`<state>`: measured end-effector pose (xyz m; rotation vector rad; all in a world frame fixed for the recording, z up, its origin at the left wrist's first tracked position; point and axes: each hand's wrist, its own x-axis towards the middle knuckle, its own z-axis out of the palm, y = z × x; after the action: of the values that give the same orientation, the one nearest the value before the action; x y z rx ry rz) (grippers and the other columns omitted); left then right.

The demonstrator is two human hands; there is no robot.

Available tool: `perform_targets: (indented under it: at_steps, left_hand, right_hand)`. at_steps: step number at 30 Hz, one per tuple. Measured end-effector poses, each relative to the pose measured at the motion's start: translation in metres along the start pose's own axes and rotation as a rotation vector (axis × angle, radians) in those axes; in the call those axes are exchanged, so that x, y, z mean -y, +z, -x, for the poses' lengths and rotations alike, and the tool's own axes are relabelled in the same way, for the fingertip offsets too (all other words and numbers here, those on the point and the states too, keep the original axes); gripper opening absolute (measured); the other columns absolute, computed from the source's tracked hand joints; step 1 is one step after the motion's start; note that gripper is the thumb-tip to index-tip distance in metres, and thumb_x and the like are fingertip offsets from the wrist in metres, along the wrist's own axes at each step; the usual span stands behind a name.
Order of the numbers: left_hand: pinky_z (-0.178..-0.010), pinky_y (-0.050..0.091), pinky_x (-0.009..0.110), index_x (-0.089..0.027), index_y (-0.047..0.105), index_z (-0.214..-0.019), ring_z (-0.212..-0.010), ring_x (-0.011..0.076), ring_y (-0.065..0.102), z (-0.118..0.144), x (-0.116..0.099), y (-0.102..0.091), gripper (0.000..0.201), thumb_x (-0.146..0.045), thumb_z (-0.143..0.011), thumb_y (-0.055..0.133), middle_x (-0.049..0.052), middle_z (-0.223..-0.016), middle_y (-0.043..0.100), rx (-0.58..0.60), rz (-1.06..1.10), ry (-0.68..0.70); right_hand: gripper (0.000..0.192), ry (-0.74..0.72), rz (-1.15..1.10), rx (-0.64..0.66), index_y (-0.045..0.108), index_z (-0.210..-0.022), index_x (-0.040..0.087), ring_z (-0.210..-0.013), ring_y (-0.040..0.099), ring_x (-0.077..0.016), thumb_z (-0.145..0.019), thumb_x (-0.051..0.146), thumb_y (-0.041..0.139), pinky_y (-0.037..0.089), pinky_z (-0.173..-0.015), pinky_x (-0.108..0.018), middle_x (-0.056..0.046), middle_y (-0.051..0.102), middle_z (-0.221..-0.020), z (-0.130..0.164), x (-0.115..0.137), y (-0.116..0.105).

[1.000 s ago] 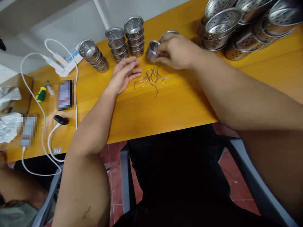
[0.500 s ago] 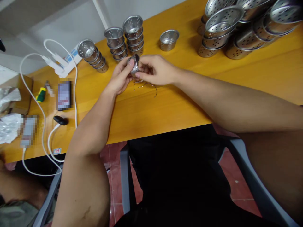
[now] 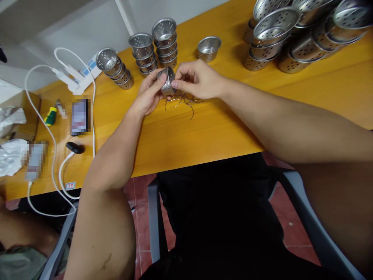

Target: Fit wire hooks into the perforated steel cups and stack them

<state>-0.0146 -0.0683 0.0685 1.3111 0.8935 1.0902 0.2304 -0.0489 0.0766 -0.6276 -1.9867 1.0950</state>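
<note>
A small perforated metal cup (image 3: 168,83) is tilted on its side in my left hand (image 3: 147,95), whose thumb lies across its wall. Beside the cup's rim, my right hand (image 3: 201,81) has thumb and index finger drawn together in a pinch. Whatever sits between those fingertips is too small or hidden to make out. Under both hands, several thin curved wires (image 3: 191,111) lie loose on the table. Just behind my left hand stands a stack of similar perforated cups (image 3: 142,48), with a taller stack (image 3: 166,35) touching or close beside it.
A single cup (image 3: 209,49) stands behind my right hand. Large perforated containers (image 3: 269,44) crowd the back right. Leftward are a leaning cup stack (image 3: 112,68), a power strip (image 3: 84,79), white cables, a phone (image 3: 79,116) and a screwdriver (image 3: 51,116). Another person's leg shows at lower left.
My right hand has shifted slightly right and up, its fingers drawing away from inside the cup to its rim. The cup has turned a little, and more wires show beneath.
</note>
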Motion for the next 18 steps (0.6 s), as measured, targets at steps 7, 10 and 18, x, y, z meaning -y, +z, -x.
perform_targets:
  at_steps: [7,10,18]
  left_hand:
    - [-0.111,0.079,0.050,-0.029,0.082,-0.133,-0.147,0.0408,0.085,0.000,-0.002,-0.001,0.044,-0.068,-0.113,0.091,0.011,-0.130,0.086,0.001,0.019,-0.002]
    - [-0.111,0.079,0.050,-0.028,0.081,-0.128,-0.151,0.0429,0.084,-0.002,0.000,-0.004,0.052,-0.077,-0.112,0.089,0.012,-0.129,0.087,0.004,0.049,0.008]
    - [-0.100,0.081,0.038,-0.033,0.080,-0.123,-0.133,0.0349,0.091,-0.012,0.011,-0.010,0.045,-0.073,-0.106,0.094,0.009,-0.130,0.091,-0.079,0.080,0.044]
  right_hand:
    - [0.089,0.050,-0.047,-0.023,0.066,-0.094,0.027,-0.089,0.060,-0.0211,-0.089,0.112,0.093,0.057,-0.093,-0.040,-0.002,0.076,-0.092,-0.003,0.003,0.001]
    - [0.083,0.024,-0.066,-0.031,0.073,-0.094,0.028,-0.087,0.068,-0.0251,-0.090,0.107,0.096,0.060,-0.088,-0.042,-0.005,0.079,-0.092,-0.001,0.007,-0.006]
    - [0.067,0.012,0.080,0.028,0.079,-0.093,0.034,-0.079,0.066,-0.0269,-0.090,0.098,0.100,0.056,-0.068,-0.041,-0.002,0.076,-0.086,0.008,-0.007,-0.014]
